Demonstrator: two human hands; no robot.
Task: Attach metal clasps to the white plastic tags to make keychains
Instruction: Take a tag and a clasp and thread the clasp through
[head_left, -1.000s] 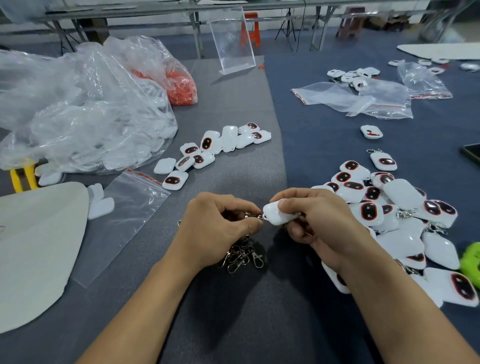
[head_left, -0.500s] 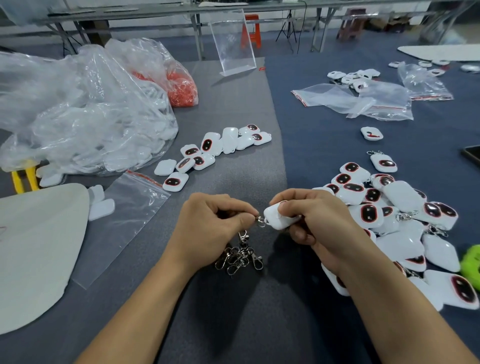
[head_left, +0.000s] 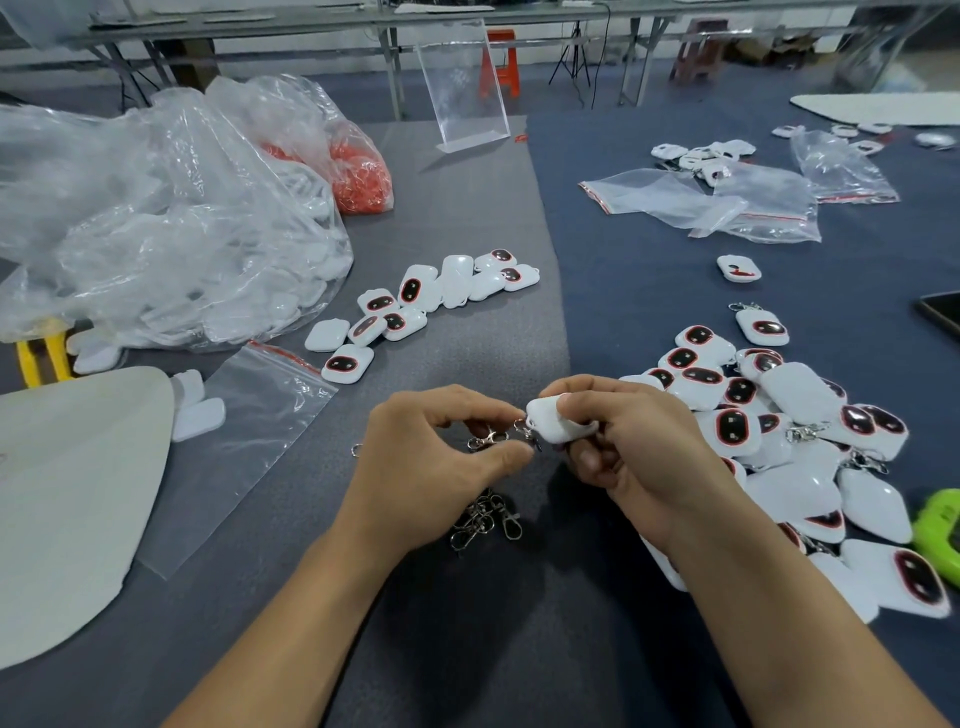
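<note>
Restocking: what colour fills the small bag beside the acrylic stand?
Orange-red bag contents, clearest in the head view.

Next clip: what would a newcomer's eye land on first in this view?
The two hands at centre front draw the eye: the right hand pinches a white tag while the left hand holds a metal clasp against its end. To the right lies a heap of white tags with dark, red-rimmed faces. At far left sits a big crumpled clear bag of white parts.
</note>
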